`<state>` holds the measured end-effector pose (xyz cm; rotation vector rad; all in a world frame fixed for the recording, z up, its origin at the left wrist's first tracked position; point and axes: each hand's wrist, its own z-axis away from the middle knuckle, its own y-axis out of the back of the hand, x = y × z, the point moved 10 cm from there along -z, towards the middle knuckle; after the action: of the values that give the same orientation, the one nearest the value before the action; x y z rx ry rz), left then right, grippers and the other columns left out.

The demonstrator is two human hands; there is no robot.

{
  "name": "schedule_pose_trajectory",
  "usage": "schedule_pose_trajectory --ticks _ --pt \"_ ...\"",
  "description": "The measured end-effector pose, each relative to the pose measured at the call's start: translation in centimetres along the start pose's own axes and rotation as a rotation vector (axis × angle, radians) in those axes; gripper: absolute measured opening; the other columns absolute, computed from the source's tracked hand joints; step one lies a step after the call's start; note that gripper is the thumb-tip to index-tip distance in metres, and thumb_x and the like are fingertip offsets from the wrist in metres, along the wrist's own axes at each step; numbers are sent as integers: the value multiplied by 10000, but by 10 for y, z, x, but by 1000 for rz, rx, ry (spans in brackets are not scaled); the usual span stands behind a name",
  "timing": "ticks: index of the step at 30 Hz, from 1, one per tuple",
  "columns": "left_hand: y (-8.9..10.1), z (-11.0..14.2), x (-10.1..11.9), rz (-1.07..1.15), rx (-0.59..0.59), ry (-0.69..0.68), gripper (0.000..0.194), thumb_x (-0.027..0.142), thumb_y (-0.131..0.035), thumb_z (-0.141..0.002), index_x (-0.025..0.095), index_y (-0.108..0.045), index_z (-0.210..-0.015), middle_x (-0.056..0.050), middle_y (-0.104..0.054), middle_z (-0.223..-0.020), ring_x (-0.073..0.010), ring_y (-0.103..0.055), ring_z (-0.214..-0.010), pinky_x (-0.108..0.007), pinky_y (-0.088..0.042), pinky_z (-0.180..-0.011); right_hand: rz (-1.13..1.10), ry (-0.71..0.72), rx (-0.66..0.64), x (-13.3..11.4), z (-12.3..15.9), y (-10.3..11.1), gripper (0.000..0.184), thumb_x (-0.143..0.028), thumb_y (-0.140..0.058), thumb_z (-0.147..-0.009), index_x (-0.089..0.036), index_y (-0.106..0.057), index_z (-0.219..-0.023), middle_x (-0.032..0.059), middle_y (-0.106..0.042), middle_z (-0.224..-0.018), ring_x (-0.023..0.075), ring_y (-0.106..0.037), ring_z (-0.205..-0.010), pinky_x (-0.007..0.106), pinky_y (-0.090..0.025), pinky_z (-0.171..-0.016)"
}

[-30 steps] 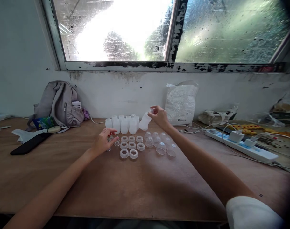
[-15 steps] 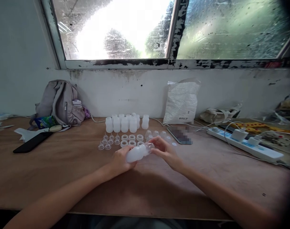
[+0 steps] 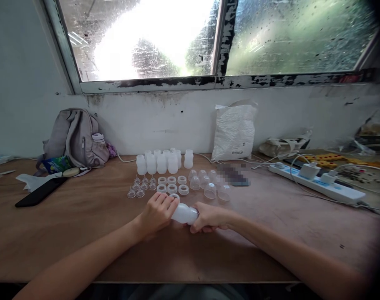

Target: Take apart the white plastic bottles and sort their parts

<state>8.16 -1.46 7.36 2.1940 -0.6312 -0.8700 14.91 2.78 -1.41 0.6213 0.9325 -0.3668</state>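
A milky white baby bottle (image 3: 182, 213) lies sideways between my two hands, low over the table. My left hand (image 3: 158, 212) is closed around its left end. Wrapped over the clear cap at the bottle's other end is my right hand (image 3: 210, 217); its fingers hide most of the cap. Just beyond the hands are several white collar rings (image 3: 172, 188), one of them partly hidden behind my left fingers. Clear nipples (image 3: 140, 193) stand to the left of the rings, and clear dome caps (image 3: 210, 191) to the right. Behind them several white bottles (image 3: 161, 163) stand upright without caps.
A grey backpack (image 3: 79, 137) leans on the wall at the left, with a black phone-like slab (image 3: 41, 192) in front. A white plastic package (image 3: 235, 131) stands at the back. On the right lie a partly blurred phone (image 3: 240, 182) and a white power strip (image 3: 318, 183) with cables.
The bottle has come nearer and turned, its cap end now pointing right. My right hand went from fingertips on the clear cap to a full wrap. More dome caps show.
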Motion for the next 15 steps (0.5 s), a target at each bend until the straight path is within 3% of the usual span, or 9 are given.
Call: schedule_pose_trajectory --ticks 4,7,11,15 --pt "-12 -1 -2 -58 -108 4 236 145 -400 -742 136 -531 -937 -94 -590 -782 -220 -532 -704 -331 -409 -594 155 100 78 -13 -1 1 168 -187 -602 -561 -154 -532 -710 -71 -439 -474 43 -348 -371 151 -235 -311" --pt "-19 0 -5 -52 -171 19 219 181 -448 -703 125 -534 -897 -98 -576 -750 -229 -521 -674 -325 -404 -541 482 208 284 -29 3 13 185 -180 -634 -526 -155 -527 -674 -39 -514 -551 83 -444 -465 176 -272 -378" --pt "-20 -1 -12 -32 -174 67 213 196 -451 -706 127 -528 -892 -96 -571 -748 -229 -524 -691 -319 -409 -556 900 263 596 -45 16 25 291 -233 -602 -617 -159 -528 -889 64 -626 -774 196 -579 -661 235 -358 -497" --pt "-16 -4 -19 -34 -176 124 208 180 -459 -685 145 -529 -878 -78 -579 -758 -225 -520 -699 -316 -414 -570 1067 331 650 -52 23 20 324 -202 -529 -698 -154 -489 -1017 88 -624 -915 214 -599 -796 255 -411 -609"
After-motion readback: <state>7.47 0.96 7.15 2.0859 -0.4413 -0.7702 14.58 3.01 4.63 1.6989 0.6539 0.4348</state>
